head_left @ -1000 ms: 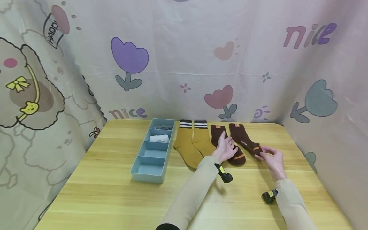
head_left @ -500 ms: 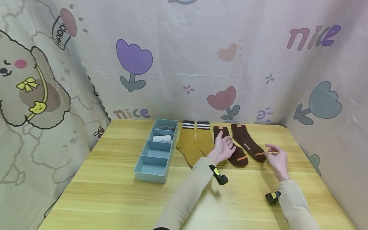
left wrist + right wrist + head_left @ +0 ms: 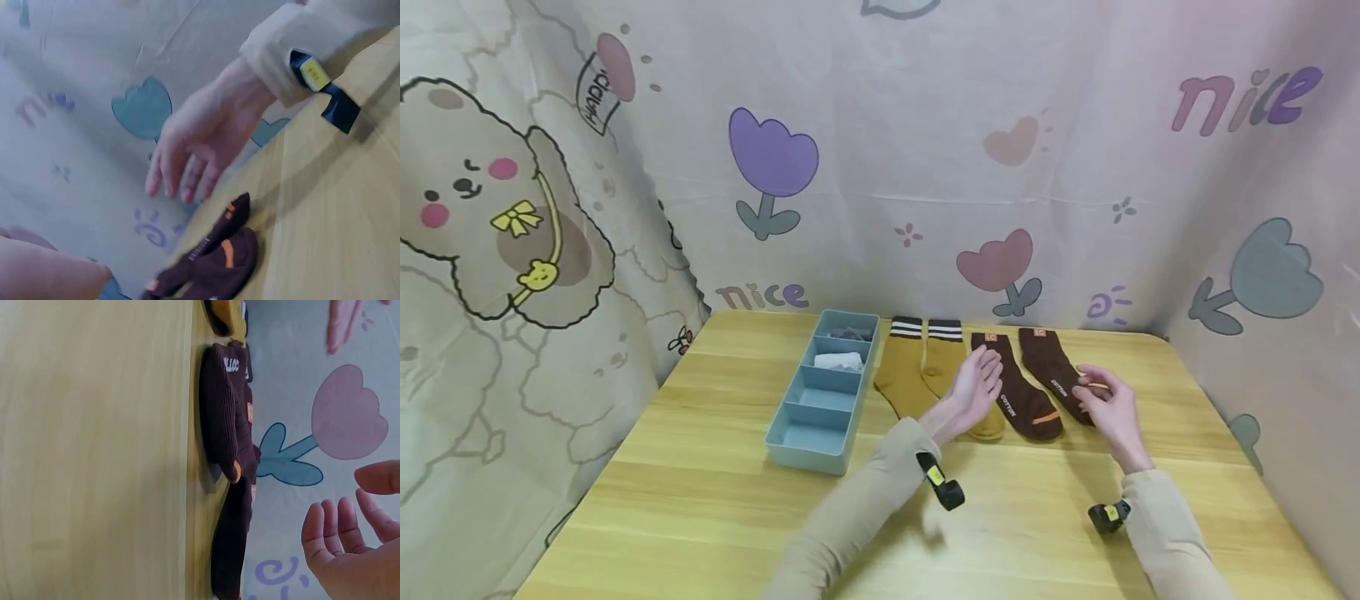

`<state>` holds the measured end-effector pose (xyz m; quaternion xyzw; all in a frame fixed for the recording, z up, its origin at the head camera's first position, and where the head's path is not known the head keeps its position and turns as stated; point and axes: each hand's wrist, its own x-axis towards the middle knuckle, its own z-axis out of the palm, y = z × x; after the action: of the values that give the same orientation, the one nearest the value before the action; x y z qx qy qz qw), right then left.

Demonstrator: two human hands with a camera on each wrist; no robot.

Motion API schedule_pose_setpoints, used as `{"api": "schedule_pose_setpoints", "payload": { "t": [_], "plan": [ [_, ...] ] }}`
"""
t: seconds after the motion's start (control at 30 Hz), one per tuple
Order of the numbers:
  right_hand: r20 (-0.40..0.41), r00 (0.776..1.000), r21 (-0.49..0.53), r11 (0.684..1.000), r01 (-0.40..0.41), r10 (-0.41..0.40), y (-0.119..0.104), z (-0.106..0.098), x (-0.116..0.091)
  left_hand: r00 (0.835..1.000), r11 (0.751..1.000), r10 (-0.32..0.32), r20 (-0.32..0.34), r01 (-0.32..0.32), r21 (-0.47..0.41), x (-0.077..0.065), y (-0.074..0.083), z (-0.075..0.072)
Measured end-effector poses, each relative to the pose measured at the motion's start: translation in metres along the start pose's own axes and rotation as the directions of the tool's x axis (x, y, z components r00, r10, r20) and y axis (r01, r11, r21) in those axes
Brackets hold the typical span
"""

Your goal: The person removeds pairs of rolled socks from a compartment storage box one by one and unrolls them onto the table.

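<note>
From the head we look forward and down, from farther back, across the tabletop (image 3: 662, 500) to the printed backdrop (image 3: 865, 208). Our left-wrist view, tilted and closer, faces the right grip (image 3: 200, 131); our right-wrist view, rolled sideways, looks low along the tabletop. Both wrist views share the brown socks (image 3: 1022, 398).

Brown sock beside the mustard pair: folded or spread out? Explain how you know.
Spread out: the brown sock lies extended on the table, cuff and striped toe at opposite ends.
</note>
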<state>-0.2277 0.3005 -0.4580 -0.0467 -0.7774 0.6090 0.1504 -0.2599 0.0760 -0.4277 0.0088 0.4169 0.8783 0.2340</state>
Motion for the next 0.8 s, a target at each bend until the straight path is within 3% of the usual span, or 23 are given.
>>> {"api": "schedule_pose_setpoints", "payload": {
  "t": [0.13, 0.2, 0.23, 0.3, 0.4, 0.43, 0.5, 0.6, 0.7, 0.8],
  "plan": [
    [0.034, 0.999, 0.046, 0.999, 0.024, -0.026, 0.001, 0.002, -0.002, 0.994, 0.977, 0.018, 0.104, -0.04, 0.208, -0.033, 0.019, -0.013],
    [0.04, 0.999, 0.06, 0.998, 0.033, -0.035, 0.002, 0.002, -0.002, 0.986, 0.941, 0.029, 0.167, -0.083, 0.327, -0.049, 0.031, -0.022],
    [0.04, 0.998, 0.059, 0.998, 0.037, -0.04, 0.002, 0.002, -0.002, 0.983, 0.912, 0.034, 0.181, -0.105, 0.396, -0.056, 0.037, -0.028],
    [0.049, 0.998, 0.048, 0.998, 0.044, -0.046, 0.002, 0.002, -0.001, 0.977, 0.826, 0.055, 0.206, -0.16, 0.54, -0.07, 0.051, -0.041],
    [0.083, 0.995, 0.038, 0.998, 0.051, -0.054, 0.001, 0.004, -0.001, 0.97, 0.668, 0.105, 0.221, -0.234, 0.707, -0.089, 0.072, -0.068],
    [0.092, 0.994, 0.034, 0.998, 0.055, -0.058, 0.0, 0.005, 0.0, 0.967, 0.611, 0.121, 0.222, -0.249, 0.751, -0.095, 0.079, -0.077],
    [0.099, 0.992, 0.026, 0.997, 0.072, -0.074, -0.001, 0.008, 0.0, 0.958, 0.529, 0.163, 0.237, -0.288, 0.799, -0.103, 0.095, -0.094],
    [0.119, 0.988, -0.003, 0.995, 0.102, -0.101, -0.004, 0.013, 0.0, 0.947, 0.426, 0.224, 0.232, -0.309, 0.85, -0.113, 0.116, -0.122],
    [0.179, 0.976, -0.051, 0.99, 0.132, -0.121, -0.006, 0.019, 0.0, 0.934, 0.328, 0.303, 0.187, -0.287, 0.9, -0.124, 0.132, -0.153],
    [0.244, 0.959, -0.064, 0.984, 0.165, -0.145, -0.01, 0.028, 0.002, 0.908, 0.257, 0.404, 0.108, -0.226, 0.94, -0.134, 0.143, -0.183]
  ]
}}
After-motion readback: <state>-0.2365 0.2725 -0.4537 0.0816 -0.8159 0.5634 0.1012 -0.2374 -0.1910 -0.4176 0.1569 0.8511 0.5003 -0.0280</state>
